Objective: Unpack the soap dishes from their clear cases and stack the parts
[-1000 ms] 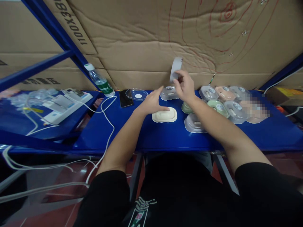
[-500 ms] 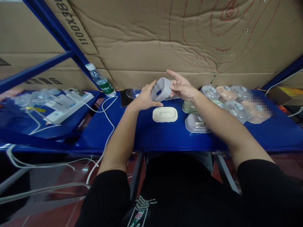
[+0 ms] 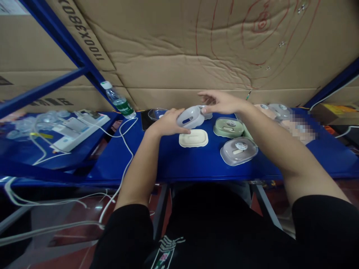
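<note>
My left hand (image 3: 169, 122) grips the left side of a grey oval dish (image 3: 193, 118) with a long slot in its bottom, thumb underneath and fingers along the rim. The dish is tilted just above the table. On its right side is my right hand (image 3: 223, 101), fingers stretched out and apart, its thumb by the dish's right edge; whether it touches is unclear. Directly below lies a cream rounded-rectangular tray (image 3: 193, 139) with a raised middle. A clear-lidded package (image 3: 208, 114) is partly hidden behind the dish and my right hand.
To the right sit a green packaged dish (image 3: 228, 127) and a grey packaged dish (image 3: 239, 151), with several more behind my right forearm. At the left are a water bottle (image 3: 121, 104), a white cable (image 3: 131, 149) and a power strip (image 3: 81, 130). Cardboard (image 3: 162, 56) walls the back.
The grey dish has lowered and turned from upright on its side to flatter. My right hand has loosened from its edge, its fingers now extended. The view has shifted slightly.
</note>
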`<state>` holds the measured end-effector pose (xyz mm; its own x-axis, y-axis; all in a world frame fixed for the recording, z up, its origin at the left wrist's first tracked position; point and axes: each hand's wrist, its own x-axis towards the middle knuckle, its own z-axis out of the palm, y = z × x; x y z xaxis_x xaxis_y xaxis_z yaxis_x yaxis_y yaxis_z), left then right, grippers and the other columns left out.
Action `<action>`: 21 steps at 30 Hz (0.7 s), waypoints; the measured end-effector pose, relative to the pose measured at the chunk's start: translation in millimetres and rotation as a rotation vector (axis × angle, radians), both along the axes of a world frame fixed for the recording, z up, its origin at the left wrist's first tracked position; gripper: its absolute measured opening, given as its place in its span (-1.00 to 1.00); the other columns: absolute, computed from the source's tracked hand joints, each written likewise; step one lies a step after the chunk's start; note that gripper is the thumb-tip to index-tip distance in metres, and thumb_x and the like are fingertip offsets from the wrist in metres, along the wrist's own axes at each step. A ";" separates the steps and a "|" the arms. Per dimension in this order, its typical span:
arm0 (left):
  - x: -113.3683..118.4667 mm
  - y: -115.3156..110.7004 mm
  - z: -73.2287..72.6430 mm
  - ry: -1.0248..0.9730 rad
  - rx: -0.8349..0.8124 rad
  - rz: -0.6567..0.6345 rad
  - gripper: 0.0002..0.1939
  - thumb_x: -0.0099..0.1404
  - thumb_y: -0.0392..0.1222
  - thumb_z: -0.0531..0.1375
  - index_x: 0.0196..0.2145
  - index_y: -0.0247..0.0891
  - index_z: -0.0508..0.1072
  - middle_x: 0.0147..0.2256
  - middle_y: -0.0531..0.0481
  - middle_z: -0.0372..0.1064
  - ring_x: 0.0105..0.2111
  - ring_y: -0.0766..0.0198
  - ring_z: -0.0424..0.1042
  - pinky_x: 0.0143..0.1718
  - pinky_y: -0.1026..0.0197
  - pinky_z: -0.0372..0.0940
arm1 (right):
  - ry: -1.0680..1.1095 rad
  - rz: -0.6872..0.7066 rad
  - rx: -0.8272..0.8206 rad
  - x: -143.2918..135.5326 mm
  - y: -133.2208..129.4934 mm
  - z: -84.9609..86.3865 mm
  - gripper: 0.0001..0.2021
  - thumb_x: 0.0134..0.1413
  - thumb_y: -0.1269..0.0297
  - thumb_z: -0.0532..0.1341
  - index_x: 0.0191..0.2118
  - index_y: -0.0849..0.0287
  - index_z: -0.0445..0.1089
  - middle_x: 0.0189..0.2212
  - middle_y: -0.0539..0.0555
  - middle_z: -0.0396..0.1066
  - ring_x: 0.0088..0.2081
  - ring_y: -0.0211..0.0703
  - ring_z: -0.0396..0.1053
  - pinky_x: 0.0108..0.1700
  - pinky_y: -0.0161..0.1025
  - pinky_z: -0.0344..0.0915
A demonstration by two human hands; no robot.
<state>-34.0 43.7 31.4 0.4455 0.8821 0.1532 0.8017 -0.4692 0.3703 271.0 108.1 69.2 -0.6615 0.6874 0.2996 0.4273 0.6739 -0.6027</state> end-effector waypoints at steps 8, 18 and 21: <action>34.8 -20.1 -3.6 0.233 -0.026 -0.136 -0.07 0.04 0.25 0.59 0.28 -0.21 0.57 0.15 -0.27 0.60 0.19 -0.37 0.49 0.28 -0.19 0.37 | -0.376 0.077 0.088 -3.5 -42.5 -33.5 -0.18 -0.02 -0.07 0.64 0.36 0.02 0.59 0.32 0.23 0.62 0.29 0.41 0.56 0.33 0.26 0.47; 16.1 -9.8 -5.1 0.296 -0.270 -0.166 0.13 -0.10 0.31 0.63 0.38 -0.09 0.50 0.28 -0.22 0.57 0.29 -0.29 0.49 0.29 -0.11 0.37 | -0.436 0.043 0.082 -10.3 -51.1 -62.6 -0.09 0.02 -0.13 0.58 0.47 0.07 0.48 0.38 0.32 0.54 0.42 0.48 0.44 0.52 0.43 0.17; 9.2 -7.3 -2.0 0.275 -0.329 -0.163 0.03 -0.05 0.19 0.61 0.36 -0.09 0.52 0.30 -0.20 0.58 0.25 -0.22 0.55 0.22 -0.05 0.41 | -0.408 0.037 0.082 -12.0 -52.3 -64.3 -0.10 0.04 -0.15 0.57 0.46 0.03 0.49 0.39 0.28 0.54 0.44 0.47 0.41 0.54 0.45 0.11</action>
